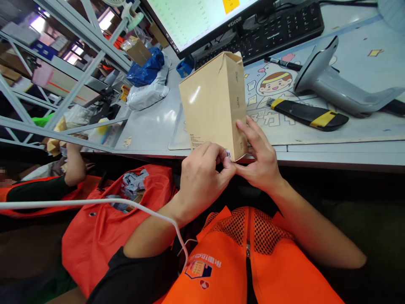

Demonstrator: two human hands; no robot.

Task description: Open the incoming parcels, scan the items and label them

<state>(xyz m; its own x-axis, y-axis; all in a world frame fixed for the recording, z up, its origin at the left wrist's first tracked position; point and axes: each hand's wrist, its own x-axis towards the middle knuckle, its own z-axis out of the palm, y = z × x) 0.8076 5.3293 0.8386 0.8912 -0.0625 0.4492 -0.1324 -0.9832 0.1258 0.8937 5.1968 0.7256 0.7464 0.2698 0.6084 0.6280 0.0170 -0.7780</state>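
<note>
A tan cardboard box [209,101] stands tilted at the desk's front edge, with small dark print on its front and narrow side. My right hand [261,158] grips it by that side, fingers on the panel and thumb under the lower corner. My left hand [205,173] is closed in a pinch at the same bottom corner, its thumb tip meeting the right thumb. Close by its fingertips shows a small white and purple label [228,154], partly covered. Whether the left fingers pinch the label or only the box edge is hard to see.
Right of the box lie a utility knife [310,114], a grey barcode scanner [341,84] and a black pen [284,63] on a printed desk mat [316,137]. Behind are a keyboard [281,31] and a monitor [202,21]. A white cable [142,207] crosses my left arm. Another person's arm [75,164] shows at left.
</note>
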